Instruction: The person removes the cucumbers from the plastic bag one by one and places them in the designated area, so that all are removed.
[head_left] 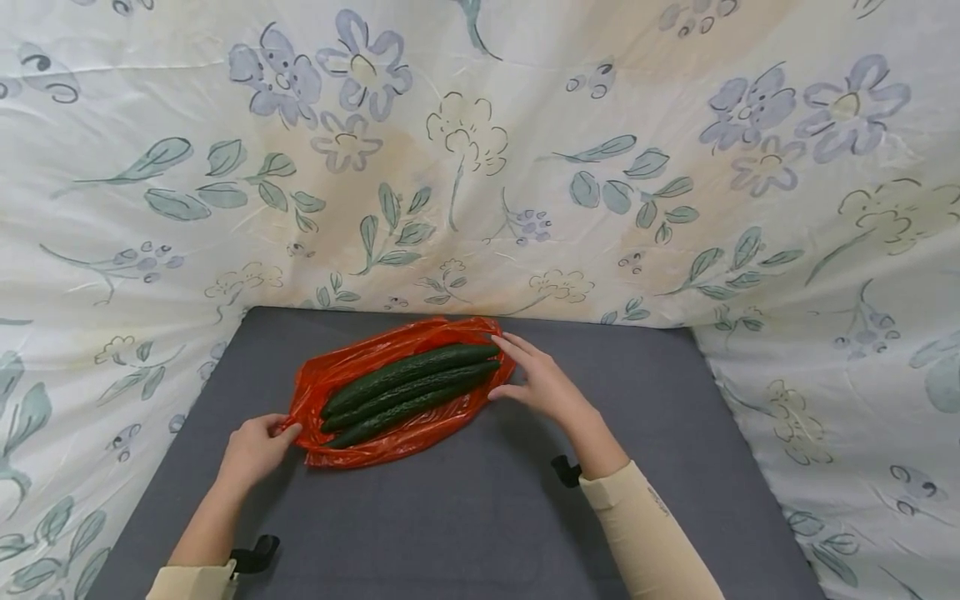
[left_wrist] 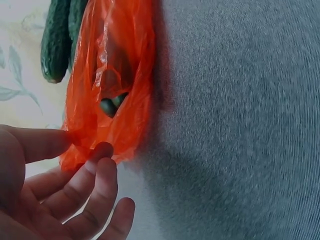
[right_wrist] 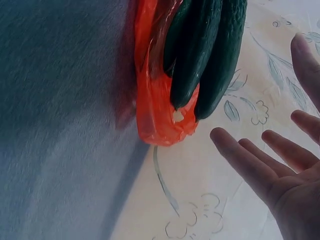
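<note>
Three long dark green cucumbers [head_left: 412,387] lie side by side on a crinkled, thin red plastic bag [head_left: 330,371], slanting up to the right. The bag's film shows all around them in the head view. At its left end, my left hand [head_left: 255,450] pinches the plastic between thumb and fingertips, with the lower fingers loosely bent in the left wrist view. My right hand [head_left: 551,387] is at the bag's right end, thumb and fingers spread apart. In the right wrist view, those fingers [right_wrist: 245,157] show a gap from the cucumber ends and grip nothing.
A dark grey tabletop [head_left: 420,533] lies under the bag. Pale cloth [head_left: 480,192] printed with flowers and leaves rises behind it and along both sides. Each wrist carries a small black mount [head_left: 566,472] beside a cream sleeve [head_left: 652,533].
</note>
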